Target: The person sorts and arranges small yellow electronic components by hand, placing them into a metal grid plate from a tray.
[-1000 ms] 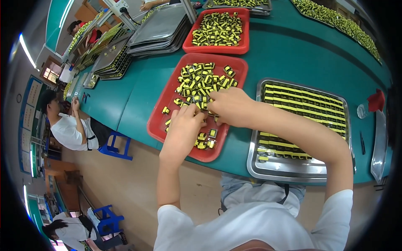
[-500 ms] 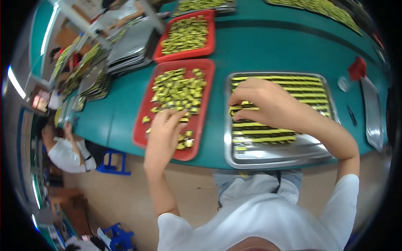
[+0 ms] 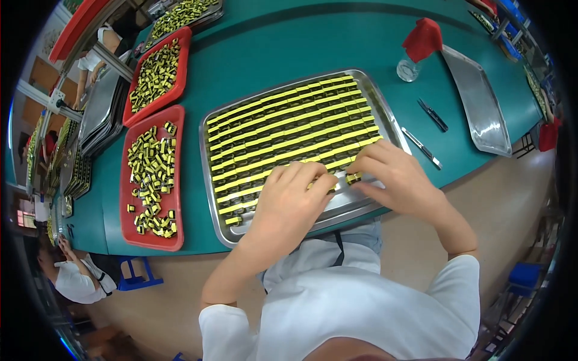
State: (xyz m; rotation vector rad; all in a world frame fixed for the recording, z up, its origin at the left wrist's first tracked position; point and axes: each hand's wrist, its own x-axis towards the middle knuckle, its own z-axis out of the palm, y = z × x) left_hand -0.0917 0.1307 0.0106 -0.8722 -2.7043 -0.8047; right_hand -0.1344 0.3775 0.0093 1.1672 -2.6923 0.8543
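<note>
Both hands have shifted since half a second ago: the left hand (image 3: 292, 201) has left the loose pile and the right hand (image 3: 397, 177) has gone from the left part of the metal tray (image 3: 352, 200) to its near right, where they now work side by side. Closest in, a single yellow-and-black piece sits alone at the tray's near left corner, and bare metal shows along the near edge. Just beyond, the right hand's thumb and forefinger appear to pinch a small yellow-topped part (image 3: 353, 178) over that bare strip, near the end of an unfinished row. The left hand's fingers are bunched around other pieces in the row; whether they grip or merely steady them I cannot tell. A light pinch on the part's sides would probably serve best, yellow face up, squared to its neighbour before letting go, while the left fingers brace the row without nudging it. The finished rows (image 3: 289, 123) behind give a good straight line to match. To the left, the nearer red tray (image 3: 127, 231) holds a loose heap; to the right lie a slim silver-and-black tool (image 3: 421, 148) and, farther, black snips (image 3: 433, 115), both well clear of the elbows. Farther still stands a glass (image 3: 407, 70) beside a red cloth (image 3: 422, 40).
</note>
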